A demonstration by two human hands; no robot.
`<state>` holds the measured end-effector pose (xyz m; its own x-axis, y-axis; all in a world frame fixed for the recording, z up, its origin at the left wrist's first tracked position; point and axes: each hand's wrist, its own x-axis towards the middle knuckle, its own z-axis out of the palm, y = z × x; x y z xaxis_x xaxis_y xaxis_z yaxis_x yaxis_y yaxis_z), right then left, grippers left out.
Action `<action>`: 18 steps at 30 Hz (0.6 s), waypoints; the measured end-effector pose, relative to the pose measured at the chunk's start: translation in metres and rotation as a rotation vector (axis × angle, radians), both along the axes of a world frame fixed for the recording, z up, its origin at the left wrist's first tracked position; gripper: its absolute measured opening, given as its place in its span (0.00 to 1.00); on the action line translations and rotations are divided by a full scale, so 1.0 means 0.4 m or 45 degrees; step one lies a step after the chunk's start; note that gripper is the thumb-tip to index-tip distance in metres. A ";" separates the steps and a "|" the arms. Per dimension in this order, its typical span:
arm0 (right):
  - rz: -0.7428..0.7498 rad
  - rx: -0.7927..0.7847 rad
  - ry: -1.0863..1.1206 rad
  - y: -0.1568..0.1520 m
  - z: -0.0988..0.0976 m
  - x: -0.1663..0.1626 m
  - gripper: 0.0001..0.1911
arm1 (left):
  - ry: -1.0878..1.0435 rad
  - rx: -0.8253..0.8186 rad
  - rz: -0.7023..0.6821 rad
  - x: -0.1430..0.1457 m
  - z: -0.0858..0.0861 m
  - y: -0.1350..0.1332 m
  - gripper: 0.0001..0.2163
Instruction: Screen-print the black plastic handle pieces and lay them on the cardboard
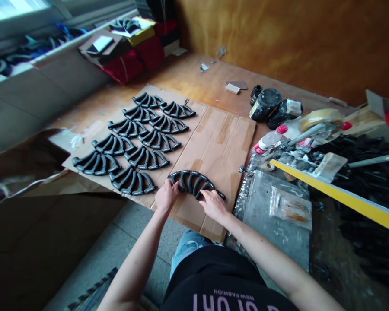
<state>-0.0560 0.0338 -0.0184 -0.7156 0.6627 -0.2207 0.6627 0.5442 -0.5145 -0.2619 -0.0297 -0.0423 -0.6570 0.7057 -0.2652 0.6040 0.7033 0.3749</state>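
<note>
A black fan-shaped ribbed piece [193,178] lies at the front of the cardboard sheet [210,149], its curved outer edge facing away from me. My left hand [167,195] pinches its left end between thumb and fingers. At the other end, my right hand [213,204] has its fingers closed over the ribs near the right tip, partly hiding them. Several similar black fan pieces lie in two slanting rows on the left of the cardboard; the nearest to my left hand is a black fan piece [132,180].
Dark jars [266,104], a red-capped bottle [268,140] and a tape roll [320,119] crowd the right side. A yellow-edged bar [337,196] juts across a heap of black parts [369,172]. Red boxes [126,65] stand at the back left; a wooden panel [288,43] closes the back.
</note>
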 end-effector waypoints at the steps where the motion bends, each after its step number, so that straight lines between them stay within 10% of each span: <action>1: 0.001 -0.012 0.033 0.001 0.003 0.009 0.19 | 0.060 0.108 -0.053 0.025 0.002 -0.013 0.23; 8: -0.223 0.106 0.269 0.130 -0.004 0.070 0.14 | 0.115 0.325 -0.327 0.198 -0.023 -0.015 0.27; 18: -0.332 0.427 0.173 0.310 -0.181 0.053 0.22 | 0.314 0.339 -0.424 0.160 -0.032 0.047 0.24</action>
